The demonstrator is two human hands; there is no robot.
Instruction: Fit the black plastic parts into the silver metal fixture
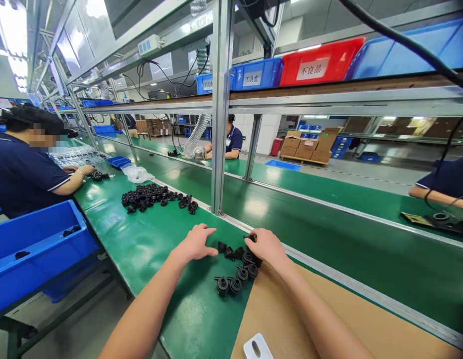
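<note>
Several small black round plastic parts with short stems (235, 285) stand in a loose cluster on the green tabletop in front of me. Left of the cluster is my left hand (196, 243), its thumb and fingers apart and nothing between them. My right hand (267, 246) is at the far right side of the cluster, with its fingertips pinched on one black plastic part (249, 238), partly hidden by the fingers. A larger heap of similar black parts (147, 195) lies farther off to the left.
Brown cardboard (283, 309) covers the bench at right, bearing a white slotted piece (257, 347). An aluminium post (221, 109) rises beyond my hands. A blue bin (37, 249) stands at left near a seated co-worker (25, 164). A clear plastic bag (137, 173) lies behind the heap.
</note>
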